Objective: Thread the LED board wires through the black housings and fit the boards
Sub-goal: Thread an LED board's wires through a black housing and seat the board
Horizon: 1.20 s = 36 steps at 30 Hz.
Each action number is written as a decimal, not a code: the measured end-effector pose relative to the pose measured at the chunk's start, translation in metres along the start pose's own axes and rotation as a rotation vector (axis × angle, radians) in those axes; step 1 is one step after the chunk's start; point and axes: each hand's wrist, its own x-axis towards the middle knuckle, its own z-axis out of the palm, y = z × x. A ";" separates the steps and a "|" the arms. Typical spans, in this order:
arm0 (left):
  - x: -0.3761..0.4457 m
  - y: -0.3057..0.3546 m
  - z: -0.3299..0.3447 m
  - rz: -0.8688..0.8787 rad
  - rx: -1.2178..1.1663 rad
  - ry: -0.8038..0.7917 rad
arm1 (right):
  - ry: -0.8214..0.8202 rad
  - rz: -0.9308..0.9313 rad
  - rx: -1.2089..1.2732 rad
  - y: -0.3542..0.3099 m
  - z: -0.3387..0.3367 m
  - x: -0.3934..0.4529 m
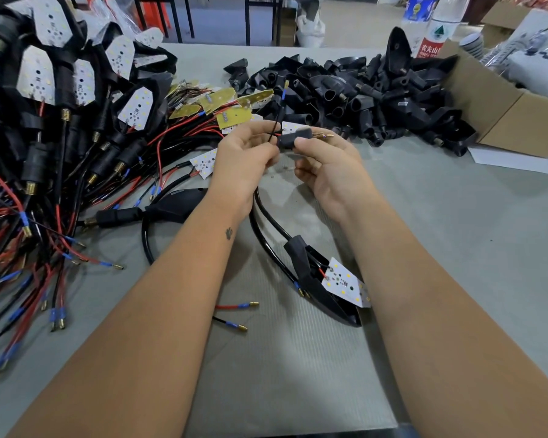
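Left hand: my left hand is curled, thumb and fingers pinching a thin black wire that rises from the grip to a blue-sleeved terminal.
Right hand: my right hand is curled round a small black housing, thumb on top; a brass threaded end sticks out to the right.
LED board in work: a white LED board shows just behind the housing, partly hidden by it.
Fitted unit: a black housing with white board lies on the grey surface between my forearms, its black cable looping up towards my hands.
Left pile: finished units with red and black leads heaped at my left.
Loose boards: yellow-backed boards lie just beyond my hands.
Empty housings: a heap of black housings far right, beside a cardboard box.
Bottles: two plastic bottles stand behind the heap.
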 end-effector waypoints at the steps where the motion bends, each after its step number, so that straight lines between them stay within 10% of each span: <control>1: 0.001 0.001 0.001 -0.025 -0.022 0.009 | 0.002 0.000 -0.004 0.000 0.000 0.000; 36: 0.001 0.003 0.004 -0.102 0.094 -0.053 | 0.073 -0.127 0.039 0.003 -0.002 0.001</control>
